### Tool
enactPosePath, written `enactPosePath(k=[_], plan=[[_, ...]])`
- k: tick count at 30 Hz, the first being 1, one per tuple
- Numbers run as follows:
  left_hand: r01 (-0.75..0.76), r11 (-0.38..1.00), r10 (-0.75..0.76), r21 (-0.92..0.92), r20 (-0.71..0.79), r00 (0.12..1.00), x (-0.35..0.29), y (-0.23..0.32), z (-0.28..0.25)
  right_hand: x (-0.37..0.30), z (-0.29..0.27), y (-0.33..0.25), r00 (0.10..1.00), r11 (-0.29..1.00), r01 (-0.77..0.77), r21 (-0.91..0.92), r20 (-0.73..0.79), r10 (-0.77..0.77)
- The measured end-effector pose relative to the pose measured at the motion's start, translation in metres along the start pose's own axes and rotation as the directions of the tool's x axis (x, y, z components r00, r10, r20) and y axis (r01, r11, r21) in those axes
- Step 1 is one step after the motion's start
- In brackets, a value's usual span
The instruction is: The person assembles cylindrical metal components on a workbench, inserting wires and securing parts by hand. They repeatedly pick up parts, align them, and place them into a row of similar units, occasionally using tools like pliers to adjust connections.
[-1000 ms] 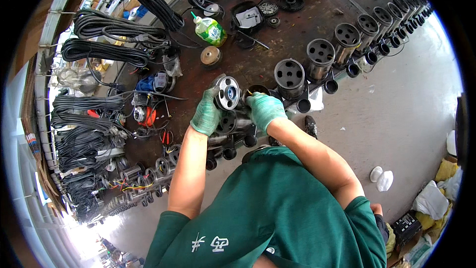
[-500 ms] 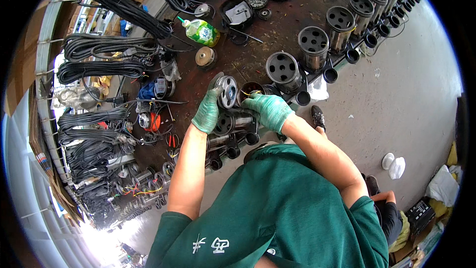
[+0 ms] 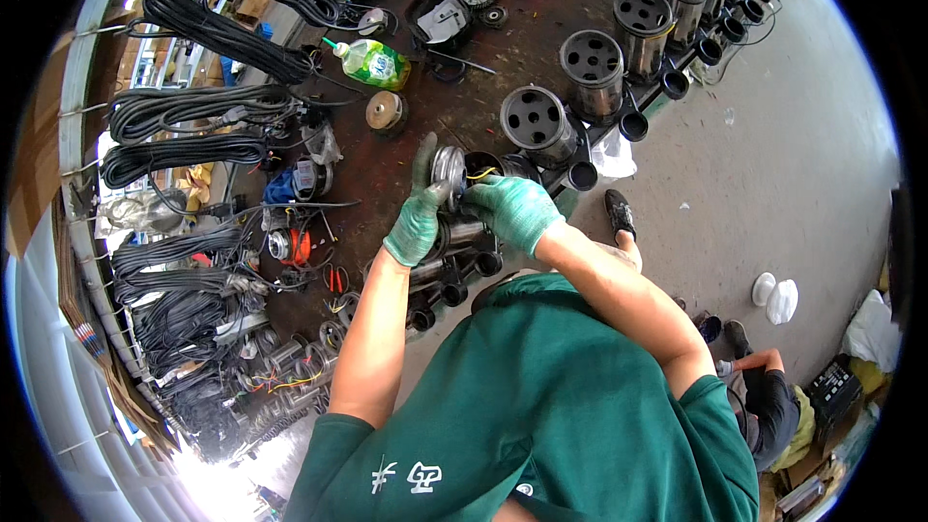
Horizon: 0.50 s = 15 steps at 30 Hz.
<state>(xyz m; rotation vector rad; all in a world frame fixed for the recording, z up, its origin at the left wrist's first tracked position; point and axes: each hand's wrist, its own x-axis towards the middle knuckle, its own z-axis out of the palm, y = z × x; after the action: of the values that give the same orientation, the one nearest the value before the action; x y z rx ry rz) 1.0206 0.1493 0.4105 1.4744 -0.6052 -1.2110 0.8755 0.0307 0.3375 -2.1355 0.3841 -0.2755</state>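
Note:
My left hand (image 3: 416,222), in a green-coated glove, grips a round silver metal end cap (image 3: 448,172) by its edge, tilted on its side. Just right of it lies an open metal cylinder (image 3: 480,162), with a short yellow wire (image 3: 482,173) sticking out of its mouth. My right hand (image 3: 519,208), gloved alike, has its fingers closed beside that wire and close to the cap. What its fingertips hold is hidden. Under both hands another metal cylinder (image 3: 462,232) lies on the bench.
A row of upright metal cylinders with holed black tops (image 3: 535,120) runs along the bench edge to the far right. Black cable coils (image 3: 198,111) line the left side. A green-yellow bottle (image 3: 375,63) and a round tan-topped part (image 3: 386,111) sit farther back. Someone crouches lower right (image 3: 764,396).
The end cap has turned from facing me to nearly edge-on, staying in my left hand. My right hand has shifted closer to it. The whole view has swung slightly.

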Motion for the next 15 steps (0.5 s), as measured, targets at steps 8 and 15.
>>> enactPosePath(k=[8, 15], plan=[[-0.046, 0.998, 0.045, 0.031, 0.029, 0.999, -0.002, -0.009, -0.009, 0.001, 0.001, -0.004, 0.98, 0.98, -0.186, 0.075, -0.053, 0.19], [-0.08, 0.996, 0.079, 0.032, 0.027, 0.996, 0.0, -0.019, -0.018, 0.0, 0.007, 0.004, 0.989, 0.989, -0.131, 0.061, -0.054, 0.134]])
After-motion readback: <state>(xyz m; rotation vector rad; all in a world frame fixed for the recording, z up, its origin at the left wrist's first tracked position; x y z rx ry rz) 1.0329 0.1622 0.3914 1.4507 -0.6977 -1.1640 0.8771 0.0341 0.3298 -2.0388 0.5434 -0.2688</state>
